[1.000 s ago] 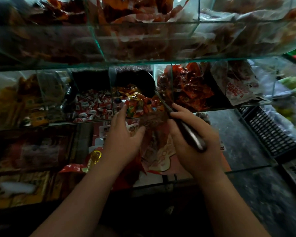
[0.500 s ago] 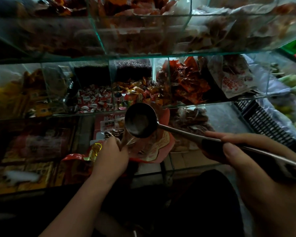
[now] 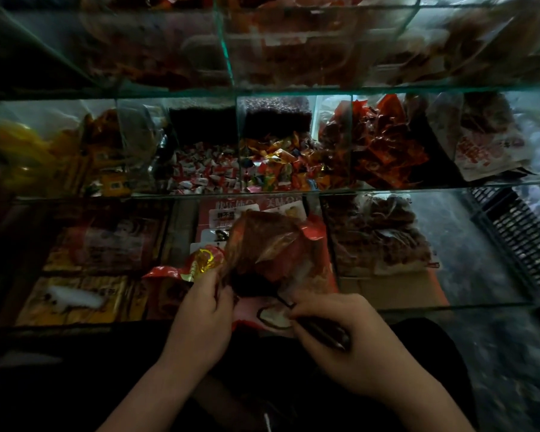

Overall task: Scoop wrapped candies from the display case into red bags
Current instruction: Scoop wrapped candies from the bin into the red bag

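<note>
A red bag (image 3: 272, 254) stands open in front of the glass display case (image 3: 228, 67), below the middle shelf. My left hand (image 3: 203, 319) pinches the bag's left edge. My right hand (image 3: 343, 335) grips the dark handle of a metal scoop (image 3: 321, 332) and also touches the bag's right edge; the scoop's bowl is hidden, seemingly inside the bag's mouth. Wrapped candies fill two bins on the middle shelf: red-and-white ones (image 3: 203, 173) and mixed bright ones (image 3: 281, 166).
Other bins hold red snack packets (image 3: 384, 145), white packets (image 3: 487, 151) and yellow goods (image 3: 16, 157). More red bags (image 3: 169, 272) lie left of the held one. A dark plastic crate (image 3: 521, 232) stands on the floor at right.
My right hand has swung the scoop back from above the bag down to the bag's mouth. The bag has lifted and now stands taller. My left hand has shifted right, still holding the bag.
</note>
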{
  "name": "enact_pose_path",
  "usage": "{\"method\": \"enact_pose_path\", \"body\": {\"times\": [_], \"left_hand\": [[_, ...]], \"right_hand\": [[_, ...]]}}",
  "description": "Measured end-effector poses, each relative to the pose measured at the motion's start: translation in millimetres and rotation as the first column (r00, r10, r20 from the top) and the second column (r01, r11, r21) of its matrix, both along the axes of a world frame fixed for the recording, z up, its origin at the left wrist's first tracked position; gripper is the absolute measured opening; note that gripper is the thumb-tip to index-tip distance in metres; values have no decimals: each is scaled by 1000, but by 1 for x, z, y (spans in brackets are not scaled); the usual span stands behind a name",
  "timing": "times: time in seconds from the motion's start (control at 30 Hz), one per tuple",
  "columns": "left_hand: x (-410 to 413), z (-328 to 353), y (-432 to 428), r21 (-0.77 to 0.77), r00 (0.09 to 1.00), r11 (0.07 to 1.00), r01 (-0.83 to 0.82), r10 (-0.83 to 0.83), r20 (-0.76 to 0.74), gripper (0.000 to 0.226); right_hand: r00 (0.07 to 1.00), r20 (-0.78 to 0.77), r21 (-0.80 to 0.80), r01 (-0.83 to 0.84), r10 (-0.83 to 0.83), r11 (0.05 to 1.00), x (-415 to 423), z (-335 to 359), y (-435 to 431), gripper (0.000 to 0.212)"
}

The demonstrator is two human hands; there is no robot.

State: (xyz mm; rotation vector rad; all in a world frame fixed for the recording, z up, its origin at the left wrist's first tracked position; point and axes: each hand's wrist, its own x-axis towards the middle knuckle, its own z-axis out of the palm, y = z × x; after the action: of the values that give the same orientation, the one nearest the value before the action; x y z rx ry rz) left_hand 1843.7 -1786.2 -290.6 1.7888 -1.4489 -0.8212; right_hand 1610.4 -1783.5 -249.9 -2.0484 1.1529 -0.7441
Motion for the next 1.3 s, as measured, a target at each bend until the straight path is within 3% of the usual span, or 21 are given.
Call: {"method": "enact_pose_path", "body": {"times": [0.1,0.3,0.37,0.43,0.5,0.6,0.8,0.97,1.13,1.3], "left_hand": [[1,2,-3,-15,1000,1000,-11,11,-5,25],[-5,-4,-5,18,1000,1000,3,-2,-17,23],[-6,-7,-6,23,1000,1000,2,-2,-11,30],[-6,-10,-6,8,1000,1000,3,-3,-17,23],[-5,-12,-6,-3,1000,1000,-1,1,-20,14],[-3,-13,-6,-18,1000,1000,14,-14,-19,26],[-7,-11,1,-20,995,996,88,-89,-51,30],[-12,-10,-3,-47,990,992,113,-117,-85,38],[-19,-15,-11,-70,987,986,149,-153,-46,35],[-29,-21,-14,-48,985,985,163,-166,-54,35]], "right_hand": [[1000,-22,-93,-10,8,996,-2,10,5,14],[948,169,-292,311,-271,905,2,17,18,15],[920,245,-243,363,-306,899,4,17,20,12],[919,273,-144,333,-286,932,7,17,19,7],[928,250,-50,298,-277,953,11,16,15,6],[924,207,-7,329,-321,944,14,14,4,4],[955,-83,-117,275,-285,954,16,3,-7,18],[927,27,51,372,-374,927,12,-18,-6,21],[900,38,76,430,-433,900,26,-40,-14,27],[872,45,325,449,-488,832,32,-58,-18,27]]}}
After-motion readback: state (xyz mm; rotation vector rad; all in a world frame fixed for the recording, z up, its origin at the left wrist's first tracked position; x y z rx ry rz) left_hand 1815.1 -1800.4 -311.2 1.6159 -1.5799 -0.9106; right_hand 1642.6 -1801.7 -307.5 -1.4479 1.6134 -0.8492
